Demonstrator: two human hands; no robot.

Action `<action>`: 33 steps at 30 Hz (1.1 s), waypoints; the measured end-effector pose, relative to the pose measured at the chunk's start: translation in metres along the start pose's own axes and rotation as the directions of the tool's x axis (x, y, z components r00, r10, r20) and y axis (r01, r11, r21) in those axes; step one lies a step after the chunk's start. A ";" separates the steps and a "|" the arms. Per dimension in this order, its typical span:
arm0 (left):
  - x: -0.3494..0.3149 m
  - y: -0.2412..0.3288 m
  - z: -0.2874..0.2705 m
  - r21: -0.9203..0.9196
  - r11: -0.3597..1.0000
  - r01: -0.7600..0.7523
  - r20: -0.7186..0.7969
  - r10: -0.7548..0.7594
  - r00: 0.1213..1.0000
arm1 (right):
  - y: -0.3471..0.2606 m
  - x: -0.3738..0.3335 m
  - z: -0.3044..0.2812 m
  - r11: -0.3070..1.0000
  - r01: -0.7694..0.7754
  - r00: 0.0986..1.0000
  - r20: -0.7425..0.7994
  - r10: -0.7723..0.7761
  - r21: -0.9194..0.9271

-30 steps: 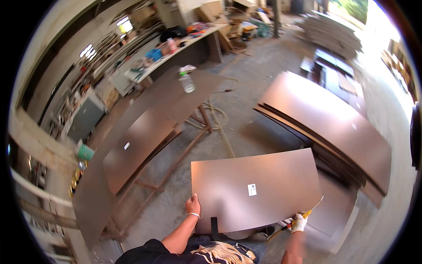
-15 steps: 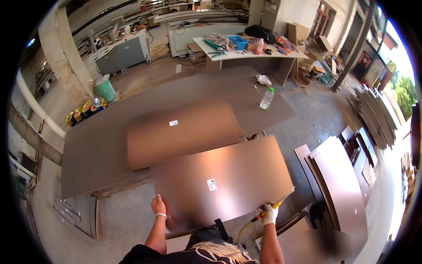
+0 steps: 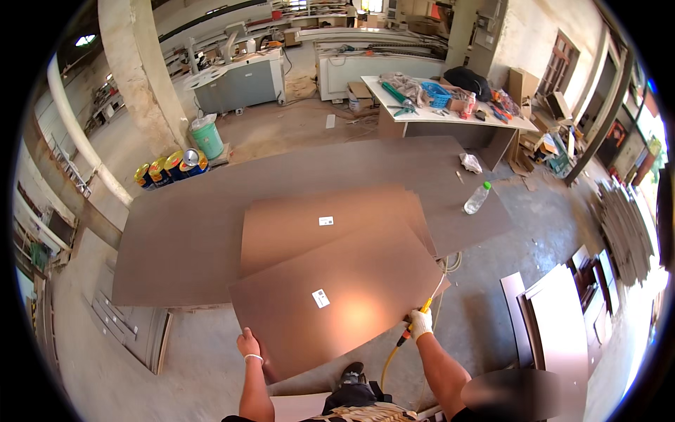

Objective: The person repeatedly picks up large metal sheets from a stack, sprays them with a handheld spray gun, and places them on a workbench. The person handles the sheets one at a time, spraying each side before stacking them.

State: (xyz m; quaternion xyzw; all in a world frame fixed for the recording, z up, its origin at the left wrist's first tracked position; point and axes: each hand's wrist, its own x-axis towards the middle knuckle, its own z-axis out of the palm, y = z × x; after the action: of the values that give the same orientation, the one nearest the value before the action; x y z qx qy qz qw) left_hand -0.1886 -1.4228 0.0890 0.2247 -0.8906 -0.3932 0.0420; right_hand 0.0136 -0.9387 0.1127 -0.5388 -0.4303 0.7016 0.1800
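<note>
I hold a large brown rectangular panel [image 3: 337,295] with a small white sticker, tilted over the near edge of a big brown work table [image 3: 183,225]. My left hand [image 3: 248,344] grips its near left corner. My right hand [image 3: 420,323], in a white glove, grips the panel's right edge together with a thin yellow-handled tool [image 3: 422,308] trailing a yellow hose. A second brown panel [image 3: 330,214] with a white sticker lies flat on the table just beyond, partly covered by the one I hold.
A plastic bottle [image 3: 477,197] and a crumpled white rag [image 3: 470,162] lie on the table's right end. Paint cans [image 3: 169,167] and a green bucket [image 3: 208,137] stand at the far left. A cluttered white bench [image 3: 450,105] sits behind. Stacked panels [image 3: 555,330] lie on the floor right.
The view swung left onto the work table. The panel in my hands moved over the table's near edge, overlapping the panel lying there. Both hands keep their grips.
</note>
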 end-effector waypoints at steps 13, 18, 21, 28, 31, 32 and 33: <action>0.140 0.134 0.077 0.287 0.927 -0.239 0.198 0.187 0.962 | -0.056 0.020 0.084 0.964 -0.173 0.939 0.329 0.100 0.201; 0.059 0.149 0.116 0.259 0.348 -0.901 0.687 0.590 0.425 | -0.030 -0.003 0.062 0.984 -0.176 0.978 0.115 0.173 0.017; 0.001 0.165 0.145 0.338 0.325 -0.883 0.791 0.411 0.453 | -0.002 -0.026 -0.019 0.980 -0.147 0.988 -0.032 0.152 0.131; -0.001 0.174 0.179 0.363 0.169 -0.916 0.756 0.522 0.396 | 0.063 -0.108 -0.268 0.662 0.153 0.915 -0.358 0.185 0.733; 0.007 0.180 0.186 0.384 0.099 -0.918 0.754 0.541 0.373 | 0.107 -0.181 -0.347 0.595 0.236 0.840 -0.469 0.272 0.768; -0.001 0.177 0.191 0.381 0.094 -0.920 0.762 0.531 0.370 | 0.137 -0.210 -0.384 0.570 0.257 0.784 -0.513 0.348 0.780; -0.006 0.169 0.194 0.376 0.114 -0.920 0.743 0.556 0.373 | 0.166 -0.232 -0.406 0.532 0.323 0.733 -0.563 0.383 0.783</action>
State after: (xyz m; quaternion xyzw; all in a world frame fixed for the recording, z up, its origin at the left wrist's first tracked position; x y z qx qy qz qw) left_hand -0.2942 -1.1886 0.0780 -0.3669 -0.9263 0.0660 -0.0542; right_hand 0.5002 -1.0321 0.1000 -0.6058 0.0726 0.5727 0.5476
